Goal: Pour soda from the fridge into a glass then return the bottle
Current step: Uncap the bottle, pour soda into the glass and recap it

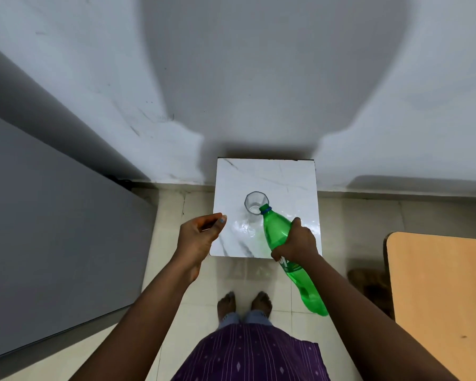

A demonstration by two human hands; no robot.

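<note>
A person's view looking down at a small square table [291, 177] with a glossy white marble-patterned top, set against a pale grey wall. The right hand [296, 242] is wrapped tightly around the middle of a green plastic soda bottle [276, 229], fingers curled over its upper side and thumb underneath, just above the label. The bottle is tilted steeply, its base raised toward the viewer, its uncapped neck with a blue ring resting at the near right rim of a clear drinking glass [256, 202]. The glass stands upright near the middle of the table; it is faceted, wider at the rim, and whether liquid is in it is hard to tell. The left hand [201, 235] hovers over the table's left edge, touching neither table nor glass, its fingertips pinched together against the thumb; whether it holds something small cannot be told. Below are two bare feet on cream floor tiles and a purple patterned garment. A tan wooden surface [440, 298] with a rounded corner sits to the right
</note>
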